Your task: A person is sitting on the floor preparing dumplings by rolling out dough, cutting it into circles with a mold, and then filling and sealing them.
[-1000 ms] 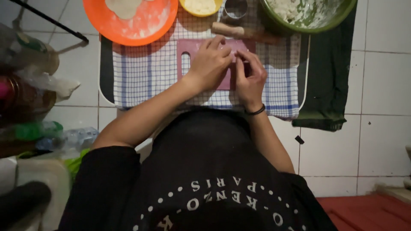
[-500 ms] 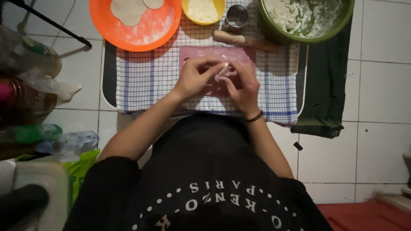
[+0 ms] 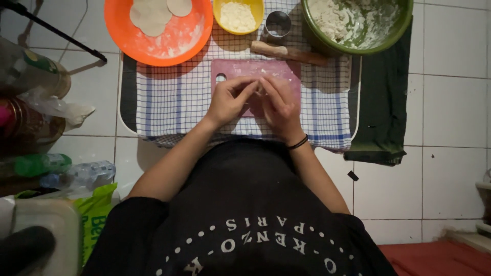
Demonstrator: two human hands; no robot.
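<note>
My left hand (image 3: 230, 99) and my right hand (image 3: 277, 105) meet fingertip to fingertip over a pink cutting board (image 3: 232, 67) on a checked cloth (image 3: 171, 99). Between the fingers is a small pale piece of dough (image 3: 259, 91), mostly hidden, pinched by both hands. A black band sits on my right wrist. Beyond the board lie a wooden rolling pin (image 3: 286, 52) and a round metal cutter (image 3: 277, 24).
An orange plate (image 3: 169, 43) with flat dough rounds stands at the back left, a small yellow bowl (image 3: 239, 15) of filling beside it, a floury green bowl (image 3: 358, 23) at the back right. A dark green cloth (image 3: 383, 107) lies right. Bottles and bags crowd the left edge.
The view has shifted so the board and hands sit lower in the picture. Both hands stay together on the dough, the fingers now closer at the tips.
</note>
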